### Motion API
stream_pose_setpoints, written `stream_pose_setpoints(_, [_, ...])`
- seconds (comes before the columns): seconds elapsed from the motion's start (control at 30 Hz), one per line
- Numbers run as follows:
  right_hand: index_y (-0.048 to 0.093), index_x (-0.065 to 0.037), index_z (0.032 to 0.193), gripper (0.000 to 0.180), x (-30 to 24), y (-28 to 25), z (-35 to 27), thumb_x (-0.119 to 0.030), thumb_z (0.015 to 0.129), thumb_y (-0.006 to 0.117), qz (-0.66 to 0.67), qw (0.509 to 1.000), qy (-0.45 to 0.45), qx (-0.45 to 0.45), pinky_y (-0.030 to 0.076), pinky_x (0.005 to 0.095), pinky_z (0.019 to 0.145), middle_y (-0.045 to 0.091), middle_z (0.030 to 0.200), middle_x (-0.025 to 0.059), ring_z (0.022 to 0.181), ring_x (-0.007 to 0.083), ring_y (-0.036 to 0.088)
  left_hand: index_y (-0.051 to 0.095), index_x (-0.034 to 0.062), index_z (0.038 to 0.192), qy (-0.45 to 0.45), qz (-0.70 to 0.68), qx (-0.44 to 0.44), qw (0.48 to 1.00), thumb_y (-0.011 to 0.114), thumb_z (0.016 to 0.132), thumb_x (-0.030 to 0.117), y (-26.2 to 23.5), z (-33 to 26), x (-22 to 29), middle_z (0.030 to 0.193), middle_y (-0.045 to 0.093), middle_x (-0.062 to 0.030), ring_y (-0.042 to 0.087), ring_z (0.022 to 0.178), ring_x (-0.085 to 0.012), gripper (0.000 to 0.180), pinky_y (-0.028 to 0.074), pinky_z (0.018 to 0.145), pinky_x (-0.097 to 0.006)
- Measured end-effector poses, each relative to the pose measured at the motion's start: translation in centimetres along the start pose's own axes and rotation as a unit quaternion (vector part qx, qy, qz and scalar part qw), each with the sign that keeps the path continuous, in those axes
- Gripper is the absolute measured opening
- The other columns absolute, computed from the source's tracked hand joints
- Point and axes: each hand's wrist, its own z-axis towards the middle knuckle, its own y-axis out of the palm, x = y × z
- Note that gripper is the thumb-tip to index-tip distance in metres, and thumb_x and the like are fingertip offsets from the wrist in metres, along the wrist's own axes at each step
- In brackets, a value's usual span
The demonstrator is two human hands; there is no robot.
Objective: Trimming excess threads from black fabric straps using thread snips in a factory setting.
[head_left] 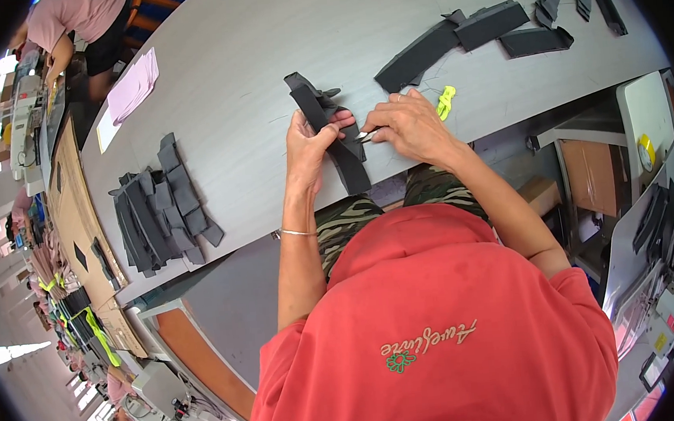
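Note:
My left hand (pixel 309 143) grips a long dark fabric strip (pixel 349 170) with folded flaps, held over the near edge of the grey table. The thumb lies across the strip and the fingers come out behind it. In my right hand (pixel 411 127) is a pair of small metal thread snips (pixel 364 137), mostly hidden by the fingers. Their bright tips point left and meet the strip's right-hand flap; whether the blades are cutting cannot be made out. Just right of that hand lies a bright yellow-green bundle (pixel 446 103) on the table.
A pile of dark strips (pixel 164 204) lies at the table's left. More dark pieces (pixel 491 24) spread over the far right. Pinkish paper sheets (pixel 134 85) rest near the far left edge, with a person (pixel 81 25) beyond. White sewing machines (pixel 165 394) stand at lower left.

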Motion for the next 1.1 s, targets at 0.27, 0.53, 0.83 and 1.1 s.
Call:
stream_pose_setpoints(0.27, [0.068, -0.013, 0.086, 0.01, 0.5, 0.2, 0.0, -0.015, 0.076, 0.069, 0.001, 0.999, -0.034, 0.023, 0.033, 0.034, 0.073, 0.062, 0.078, -0.0013, 0.072, 0.0201, 0.049, 0.047, -0.0037, 0.112, 0.002, -0.007, -0.006, 1.0, 0.053, 0.08, -0.001, -0.2, 0.2, -0.1, 0.102, 0.063, -0.017, 0.065, 0.096, -0.0247, 0.033, 0.047, 0.074, -0.03])
stream_pose_setpoints(0.53, [0.068, -0.015, 0.084, 0.009, 0.8, 0.5, 0.0, -0.015, 0.076, 0.069, -0.008, 0.997, -0.055, 0.046, 0.032, 0.0338, 0.071, 0.06, 0.074, -0.0017, 0.07, 0.02, 0.048, 0.046, -0.0048, 0.113, 0.0, -0.006, -0.005, 1.0, 0.053, 0.079, -0.001, 0.0, 0.2, -0.1, 0.102, 0.063, -0.0173, 0.065, 0.096, -0.0243, 0.034, 0.047, 0.074, -0.03])
stream_pose_setpoints(0.83, [0.069, -0.01, 0.088, 0.013, 0.7, -0.3, -0.2, -0.012, 0.075, 0.068, 0.084, 0.996, -0.014, 0.038, 0.04, 0.0357, 0.075, 0.064, 0.081, 0.0024, 0.078, 0.0229, 0.057, 0.047, -0.0036, 0.111, 0.012, 0.001, 0.019, 1.0, 0.056, 0.08, 0.001, -0.5, 0.2, -0.5, 0.101, 0.063, -0.0154, 0.063, 0.09, -0.0187, 0.033, 0.048, 0.074, -0.029])
stream_pose_setpoints(1.1, [0.066, -0.002, 0.099, 0.022, 2.3, -0.4, -1.8, -0.002, 0.077, 0.068, 0.298, 0.933, 0.146, 0.14, 0.045, 0.0237, 0.069, 0.06, 0.078, 0.0047, 0.072, 0.012, 0.056, 0.049, 0.0, 0.13, -0.02, 0.149, -0.237, 0.96, 0.066, 0.072, 0.018, -3.6, -3.4, 4.3, 0.11, 0.06, -0.0161, 0.056, 0.1, -0.024, 0.063, 0.043, 0.092, -0.033])
